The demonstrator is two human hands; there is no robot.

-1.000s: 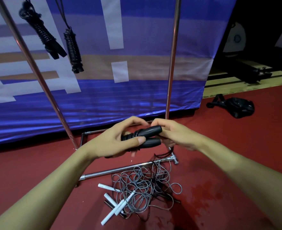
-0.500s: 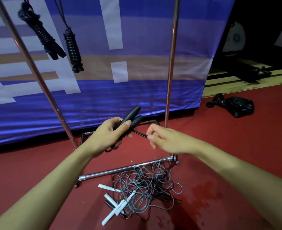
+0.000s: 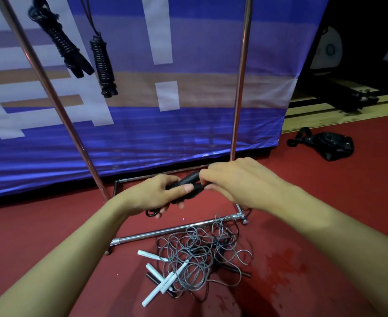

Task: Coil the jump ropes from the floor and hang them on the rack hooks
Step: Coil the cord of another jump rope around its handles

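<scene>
My left hand (image 3: 156, 194) grips the two black handles of a black jump rope (image 3: 189, 179), held side by side above the floor. My right hand (image 3: 241, 181) meets them from the right, fingers pinched at the handles' far end; whether cord is in those fingers is hidden. A loop of black cord hangs below my left palm. On the floor below lies a tangled pile of grey ropes with white handles (image 3: 195, 259). Two coiled black ropes (image 3: 62, 45) (image 3: 103, 65) hang at the upper left of the metal rack (image 3: 239, 76).
The rack's chrome base bar (image 3: 172, 231) lies on the red floor just behind the pile, with its slanted left pole (image 3: 51, 97) rising to the top left. A blue banner (image 3: 188, 124) stands behind. A black bag (image 3: 330, 144) lies at the right.
My right hand has moved from a gap beside the handles onto their far end. My left hand has tilted the handles flatter and lower.
</scene>
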